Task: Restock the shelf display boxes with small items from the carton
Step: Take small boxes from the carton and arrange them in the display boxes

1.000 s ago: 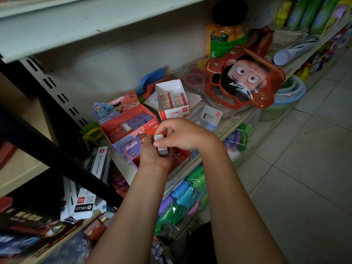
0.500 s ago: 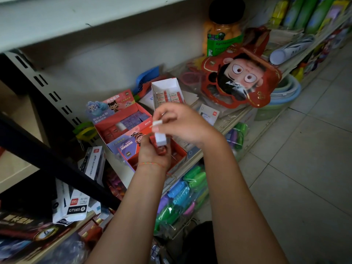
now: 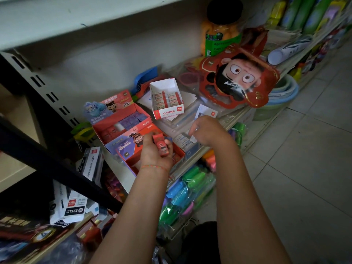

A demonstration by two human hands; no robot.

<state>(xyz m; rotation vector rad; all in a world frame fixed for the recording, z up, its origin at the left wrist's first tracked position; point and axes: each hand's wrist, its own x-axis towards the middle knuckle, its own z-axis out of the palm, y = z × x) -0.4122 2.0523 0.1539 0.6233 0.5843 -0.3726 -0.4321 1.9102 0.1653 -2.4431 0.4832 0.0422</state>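
My left hand (image 3: 152,155) grips a small red cartoon-printed item (image 3: 161,144) just above the open red display box (image 3: 129,155) at the shelf's front edge. Behind that box stands another red display box (image 3: 122,126) with purple and red packs inside. A white display box (image 3: 167,113) further back holds rows of small white erasers. My right hand (image 3: 209,132) hovers to the right over flat blue-and-white boxes (image 3: 185,142), fingers curled downward. Whether it still holds anything is hidden.
A red cartoon-face pack (image 3: 238,79) and an orange-filled jar (image 3: 221,35) stand at the back right. A black shelf upright (image 3: 47,161) crosses on the left. Bags of colourful pieces (image 3: 186,187) hang below the shelf edge. Tiled floor (image 3: 295,168) lies to the right.
My right hand pinched a small white item against my left hand; it has since pulled away to the right. The red item in my left hand now shows.
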